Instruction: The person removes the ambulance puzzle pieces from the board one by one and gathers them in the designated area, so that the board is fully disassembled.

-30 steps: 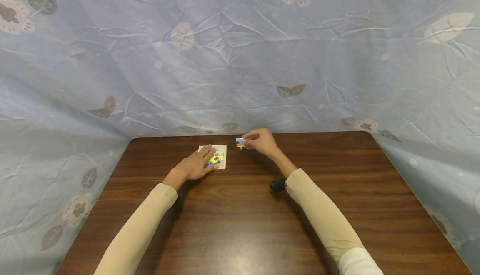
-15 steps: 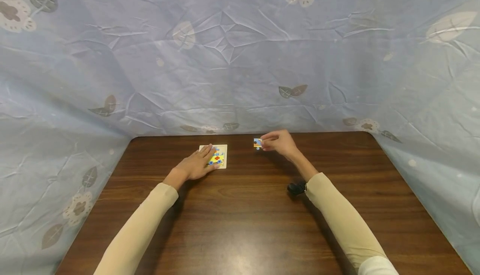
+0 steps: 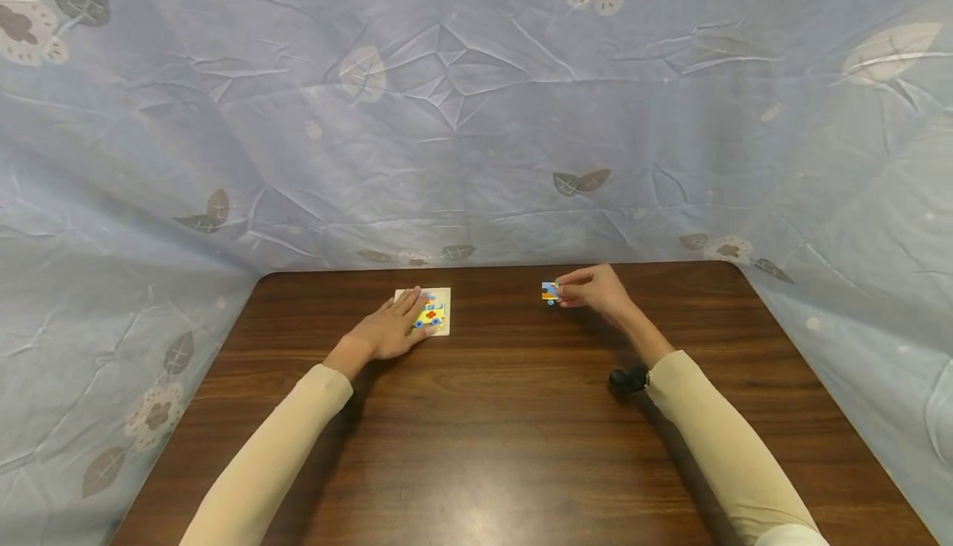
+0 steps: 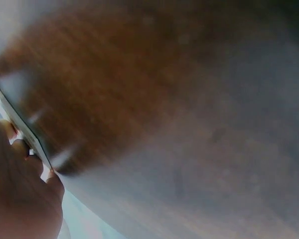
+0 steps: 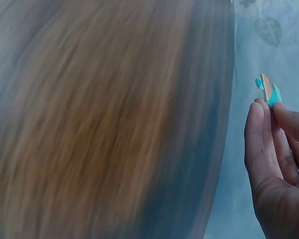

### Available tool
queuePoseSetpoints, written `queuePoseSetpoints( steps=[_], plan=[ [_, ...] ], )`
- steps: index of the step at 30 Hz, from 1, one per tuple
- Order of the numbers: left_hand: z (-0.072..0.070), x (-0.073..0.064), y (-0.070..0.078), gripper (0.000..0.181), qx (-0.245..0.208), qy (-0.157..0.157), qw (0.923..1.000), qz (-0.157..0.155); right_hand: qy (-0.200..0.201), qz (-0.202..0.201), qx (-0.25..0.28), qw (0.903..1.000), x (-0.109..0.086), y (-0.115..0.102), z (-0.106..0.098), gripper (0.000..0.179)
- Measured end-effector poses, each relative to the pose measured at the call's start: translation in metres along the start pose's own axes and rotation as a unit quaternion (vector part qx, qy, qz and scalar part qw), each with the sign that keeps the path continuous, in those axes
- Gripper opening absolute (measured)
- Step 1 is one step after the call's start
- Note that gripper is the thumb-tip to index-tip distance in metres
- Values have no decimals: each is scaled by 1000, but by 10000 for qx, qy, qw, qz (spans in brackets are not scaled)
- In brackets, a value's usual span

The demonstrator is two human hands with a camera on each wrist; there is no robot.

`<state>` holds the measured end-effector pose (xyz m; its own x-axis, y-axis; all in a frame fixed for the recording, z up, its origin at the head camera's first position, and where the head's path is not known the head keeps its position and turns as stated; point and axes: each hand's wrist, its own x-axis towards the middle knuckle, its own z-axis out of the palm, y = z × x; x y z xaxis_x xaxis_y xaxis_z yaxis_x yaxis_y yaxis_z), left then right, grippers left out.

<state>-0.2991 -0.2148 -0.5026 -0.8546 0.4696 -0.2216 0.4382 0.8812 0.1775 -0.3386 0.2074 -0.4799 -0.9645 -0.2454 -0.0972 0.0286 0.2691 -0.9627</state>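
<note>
A small white puzzle board (image 3: 441, 314) with a yellow, blue and red picture lies on the brown table (image 3: 476, 414) near its far edge. My left hand (image 3: 390, 327) rests flat on the board's left part, fingers straight; the left wrist view shows the board's edge (image 4: 25, 134) by my fingers. My right hand (image 3: 596, 288) is off to the right, above the table, pinching a small blue and orange puzzle piece (image 3: 550, 291) between thumb and fingertips. In the right wrist view the piece (image 5: 267, 89) sticks up from my fingertips (image 5: 259, 112).
A pale blue cloth (image 3: 476, 116) with leaf and flower prints hangs behind the table and drapes down both sides. A black wrist camera (image 3: 628, 379) sits on my right forearm. The table's near half is bare wood.
My right hand has carried the puzzle piece to the right, away from the board. The left hand has stayed on the board.
</note>
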Motion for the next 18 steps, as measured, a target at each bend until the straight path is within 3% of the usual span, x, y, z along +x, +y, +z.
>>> queuePoseSetpoints(
  steps=[18],
  plan=[
    [6,-1,1,82,60,91,9999,-10,215,482,427,9977,-15,21,-44,45]
  ],
)
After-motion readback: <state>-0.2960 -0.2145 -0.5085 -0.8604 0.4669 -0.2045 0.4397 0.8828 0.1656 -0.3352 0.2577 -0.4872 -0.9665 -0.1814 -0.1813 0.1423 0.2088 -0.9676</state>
